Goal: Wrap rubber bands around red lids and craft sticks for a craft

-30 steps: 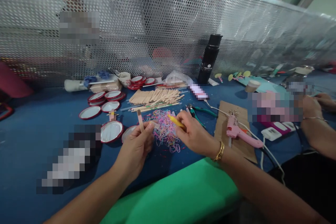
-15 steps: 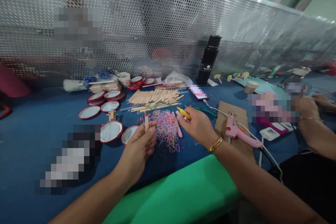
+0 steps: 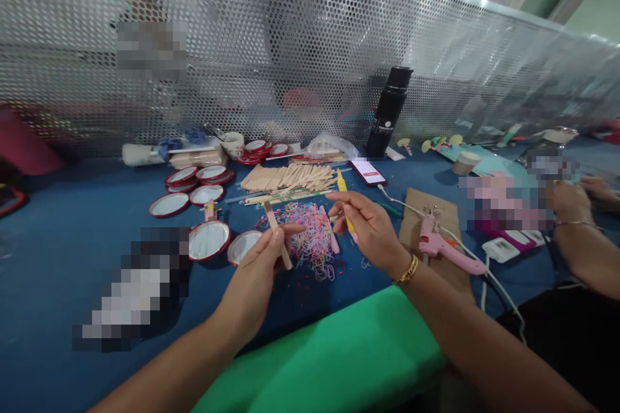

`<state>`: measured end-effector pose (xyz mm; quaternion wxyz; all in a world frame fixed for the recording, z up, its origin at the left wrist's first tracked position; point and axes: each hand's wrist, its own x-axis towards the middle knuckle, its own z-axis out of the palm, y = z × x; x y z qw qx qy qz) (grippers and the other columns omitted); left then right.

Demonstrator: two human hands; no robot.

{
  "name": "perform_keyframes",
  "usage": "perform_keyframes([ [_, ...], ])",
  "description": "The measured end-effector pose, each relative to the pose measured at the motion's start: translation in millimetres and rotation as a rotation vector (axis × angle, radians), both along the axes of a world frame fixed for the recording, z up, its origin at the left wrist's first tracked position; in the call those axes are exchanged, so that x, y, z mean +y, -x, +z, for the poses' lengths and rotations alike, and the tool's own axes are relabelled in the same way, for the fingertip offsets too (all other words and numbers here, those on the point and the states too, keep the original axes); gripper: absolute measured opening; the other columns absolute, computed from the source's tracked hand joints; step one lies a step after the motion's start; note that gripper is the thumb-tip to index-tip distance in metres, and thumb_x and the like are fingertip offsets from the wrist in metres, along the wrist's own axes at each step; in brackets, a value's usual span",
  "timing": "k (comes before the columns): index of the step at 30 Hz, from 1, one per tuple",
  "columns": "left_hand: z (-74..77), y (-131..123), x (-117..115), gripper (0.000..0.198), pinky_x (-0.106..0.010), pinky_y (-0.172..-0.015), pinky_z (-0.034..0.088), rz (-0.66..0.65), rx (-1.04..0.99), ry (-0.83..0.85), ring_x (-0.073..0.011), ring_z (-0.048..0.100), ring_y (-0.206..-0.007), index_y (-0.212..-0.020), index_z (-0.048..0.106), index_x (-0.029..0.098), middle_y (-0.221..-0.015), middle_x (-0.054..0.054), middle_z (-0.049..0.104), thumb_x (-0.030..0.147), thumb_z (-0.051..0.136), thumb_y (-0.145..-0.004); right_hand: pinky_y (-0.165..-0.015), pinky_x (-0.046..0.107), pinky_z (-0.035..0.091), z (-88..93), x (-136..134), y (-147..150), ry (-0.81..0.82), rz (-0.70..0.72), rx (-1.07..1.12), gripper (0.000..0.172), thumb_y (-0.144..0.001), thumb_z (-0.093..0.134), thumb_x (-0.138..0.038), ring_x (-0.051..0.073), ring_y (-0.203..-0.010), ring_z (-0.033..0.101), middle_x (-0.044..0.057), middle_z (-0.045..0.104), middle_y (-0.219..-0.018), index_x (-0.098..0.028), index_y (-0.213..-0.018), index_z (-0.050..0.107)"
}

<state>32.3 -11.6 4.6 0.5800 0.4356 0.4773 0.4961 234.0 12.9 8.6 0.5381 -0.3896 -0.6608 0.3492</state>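
Between the thumb and fingers of my left hand (image 3: 261, 258) is a flat wooden stick (image 3: 278, 235), tilted, its upper end dark. My right hand (image 3: 365, 226) grips a slim yellow tool (image 3: 342, 190) that points upward. A heap of pastel elastic bands (image 3: 310, 239) lies on the blue table just behind and between my hands, with a pink stick-like piece (image 3: 329, 229) at its right side. Behind the heap is a pile of wooden sticks (image 3: 288, 179). Red-rimmed round lids (image 3: 208, 241) lie left of my left hand.
A pink glue gun (image 3: 440, 245) rests on cardboard (image 3: 411, 206) at right, its cable trailing forward. Behind stand a phone (image 3: 369, 172) and a black bottle (image 3: 389, 113). Another person's hands (image 3: 574, 203) are at far right. Green material (image 3: 329, 361) covers the near edge.
The wooden stick has gone from upright to tilted in my left hand. My right hand has turned, and the yellow tool now points up instead of leftward.
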Motion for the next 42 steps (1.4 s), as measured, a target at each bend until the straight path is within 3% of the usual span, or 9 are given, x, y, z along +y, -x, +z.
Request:
perform_keyframes([
  [3, 2.0, -1, -4, 0.04, -0.021, -0.046, 0.026, -0.103, 0.028, 0.026, -0.0106, 0.033, -0.053, -0.102, 0.071, 0.022, -0.063, 0.005, 0.044, 0.057, 0.059, -0.085, -0.084, 0.037, 0.053, 2.9, -8, 5, 0.01, 0.156, 0.12, 0.029, -0.099, 0.037, -0.034, 0.017, -0.084, 0.067, 0.006, 0.07, -0.096, -0.023, -0.118, 0.055],
  [6, 4.0, -3, -6, 0.038, -0.021, -0.044, 0.02, -0.206, 0.052, 0.053, -0.0099, 0.03, -0.047, -0.095, 0.07, 0.021, -0.055, 0.007, 0.042, 0.056, 0.059, -0.084, -0.084, 0.038, 0.053, 3.5, -15, 11, -0.013, 0.189, 0.16, 0.021, -0.094, 0.051, -0.036, 0.018, -0.085, 0.068, 0.004, 0.072, -0.092, -0.024, -0.111, 0.048],
  [9, 4.4, -4, -4, 0.037, -0.021, -0.044, 0.022, -0.226, 0.13, 0.044, -0.0096, 0.037, -0.047, -0.078, 0.067, 0.019, -0.054, 0.003, 0.051, 0.055, 0.061, -0.082, -0.075, 0.033, 0.052, 1.3, -21, 17, -0.01, 0.127, 0.125, 0.018, -0.096, 0.05, -0.04, 0.016, -0.076, 0.066, 0.003, 0.071, -0.082, -0.023, -0.102, 0.049],
  [13, 1.2, -3, 1, 0.038, -0.02, -0.046, 0.027, -0.263, 0.172, 0.088, -0.0089, 0.044, -0.048, -0.077, 0.066, 0.018, -0.061, 0.0, 0.063, 0.056, 0.065, -0.078, -0.066, 0.028, 0.05, -3.1, -23, 21, -0.044, 0.078, 0.018, 0.028, -0.099, 0.04, -0.04, 0.013, -0.069, 0.061, 0.003, 0.067, -0.084, -0.021, -0.104, 0.061],
  [16, -2.7, -2, 4, 0.04, -0.02, -0.044, 0.028, -0.323, 0.161, 0.101, -0.0097, 0.047, -0.048, -0.079, 0.066, 0.018, -0.06, 0.0, 0.064, 0.058, 0.067, -0.075, -0.069, 0.028, 0.05, -4.1, -24, 23, -0.098, 0.011, -0.062, 0.02, -0.094, 0.047, -0.028, 0.014, -0.076, 0.063, 0.004, 0.068, -0.095, -0.021, -0.102, 0.065],
  [22, -7.5, -1, 8, 0.039, -0.02, -0.043, 0.03, -0.383, 0.153, 0.071, -0.0098, 0.047, -0.046, -0.072, 0.066, 0.017, -0.055, 0.0, 0.062, 0.056, 0.069, -0.073, -0.066, 0.028, 0.046, -4.3, -25, 28, -0.22, -0.128, -0.216, 0.005, -0.08, 0.058, -0.017, 0.014, -0.068, 0.059, 0.0, 0.064, -0.074, -0.02, -0.083, 0.061],
  [42, -12.5, 0, 7, 0.038, -0.02, -0.043, 0.036, -0.382, 0.168, 0.035, -0.0102, 0.05, -0.046, -0.071, 0.062, 0.018, -0.056, 0.001, 0.063, 0.055, 0.068, -0.075, -0.075, 0.033, 0.045, -8.0, -23, 31, -0.241, -0.085, -0.27, 0.005, -0.083, 0.057, -0.019, 0.018, -0.075, 0.057, 0.002, 0.063, -0.075, -0.02, -0.082, 0.062],
])
